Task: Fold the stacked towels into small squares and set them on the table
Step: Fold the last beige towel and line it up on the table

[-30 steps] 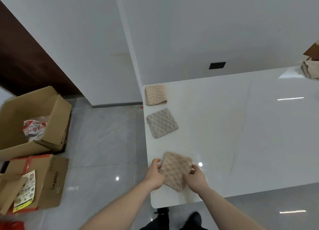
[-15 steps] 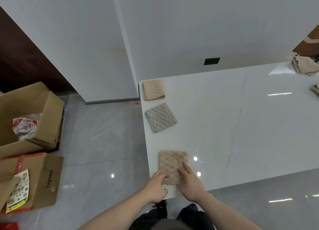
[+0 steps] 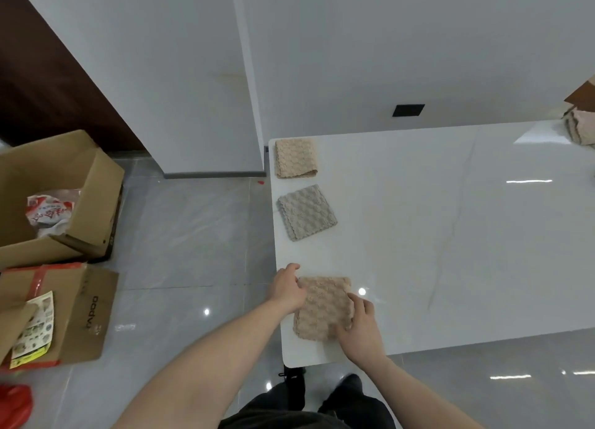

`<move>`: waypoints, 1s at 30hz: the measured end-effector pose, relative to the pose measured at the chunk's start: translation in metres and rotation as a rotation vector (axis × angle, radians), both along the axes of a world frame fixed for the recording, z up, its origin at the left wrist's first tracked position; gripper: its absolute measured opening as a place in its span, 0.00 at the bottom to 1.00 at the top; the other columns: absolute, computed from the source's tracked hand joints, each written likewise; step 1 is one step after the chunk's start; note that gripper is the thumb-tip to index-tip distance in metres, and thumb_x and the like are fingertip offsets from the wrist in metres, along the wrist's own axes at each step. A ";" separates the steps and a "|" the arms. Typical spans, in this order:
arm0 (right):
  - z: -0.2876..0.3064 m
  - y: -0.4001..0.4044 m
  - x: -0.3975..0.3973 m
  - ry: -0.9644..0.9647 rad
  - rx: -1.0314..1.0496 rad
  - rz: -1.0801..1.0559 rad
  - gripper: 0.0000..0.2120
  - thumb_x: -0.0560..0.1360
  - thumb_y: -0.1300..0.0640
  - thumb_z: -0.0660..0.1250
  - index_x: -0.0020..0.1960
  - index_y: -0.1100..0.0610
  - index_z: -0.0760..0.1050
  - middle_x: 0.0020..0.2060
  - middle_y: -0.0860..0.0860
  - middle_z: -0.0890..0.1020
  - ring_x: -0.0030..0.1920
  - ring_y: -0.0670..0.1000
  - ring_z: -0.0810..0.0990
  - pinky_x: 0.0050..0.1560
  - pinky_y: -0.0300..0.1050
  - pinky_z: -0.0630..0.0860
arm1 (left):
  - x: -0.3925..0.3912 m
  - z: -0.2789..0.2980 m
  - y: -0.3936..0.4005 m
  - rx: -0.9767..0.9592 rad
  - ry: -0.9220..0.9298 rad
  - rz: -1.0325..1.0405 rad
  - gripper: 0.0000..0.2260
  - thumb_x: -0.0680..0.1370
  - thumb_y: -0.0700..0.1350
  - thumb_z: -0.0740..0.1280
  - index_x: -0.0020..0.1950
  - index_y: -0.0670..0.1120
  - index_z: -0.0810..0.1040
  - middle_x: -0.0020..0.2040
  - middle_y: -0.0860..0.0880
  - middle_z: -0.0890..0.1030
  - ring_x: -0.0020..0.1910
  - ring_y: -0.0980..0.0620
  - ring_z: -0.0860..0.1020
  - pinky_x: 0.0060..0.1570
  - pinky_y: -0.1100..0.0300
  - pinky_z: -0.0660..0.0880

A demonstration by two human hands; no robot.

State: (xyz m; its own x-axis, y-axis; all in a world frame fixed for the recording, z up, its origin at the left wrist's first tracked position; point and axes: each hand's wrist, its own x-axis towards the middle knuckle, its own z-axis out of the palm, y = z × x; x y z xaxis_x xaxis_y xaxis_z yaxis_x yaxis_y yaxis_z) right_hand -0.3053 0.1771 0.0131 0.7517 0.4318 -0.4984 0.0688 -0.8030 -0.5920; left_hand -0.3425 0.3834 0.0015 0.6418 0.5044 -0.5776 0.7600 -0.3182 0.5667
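A tan folded towel lies flat near the front left corner of the white table. My left hand touches its left edge, fingers loosely bent. My right hand presses flat on its lower right part. Farther back along the left edge lie a grey folded towel and a beige folded towel. A stack of towels sits at the far right edge of the view.
Two open cardboard boxes stand on the grey tiled floor to the left. A white wall pillar meets the table's back left corner. A black wall socket is behind the table.
The tan towel has gone from tilted to lying square on the table. My left hand has shifted up along its left edge, and my right hand has slid to its lower right.
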 end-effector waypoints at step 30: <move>-0.010 0.037 0.064 -0.111 -0.019 0.060 0.22 0.82 0.53 0.61 0.76 0.49 0.69 0.67 0.51 0.73 0.61 0.53 0.79 0.60 0.46 0.75 | -0.007 0.010 -0.003 0.033 0.025 0.185 0.00 0.77 0.51 0.70 0.46 0.56 0.80 0.45 0.58 0.83 0.46 0.53 0.82 0.47 0.57 0.80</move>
State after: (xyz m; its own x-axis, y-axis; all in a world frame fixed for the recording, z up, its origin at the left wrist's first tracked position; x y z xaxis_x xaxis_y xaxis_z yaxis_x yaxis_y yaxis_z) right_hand -0.2413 0.2138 0.0032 0.7762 0.4684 -0.4220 0.1811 -0.8068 -0.5624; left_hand -0.3494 0.3806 0.0120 0.5219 0.6313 -0.5736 0.8212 -0.1899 0.5381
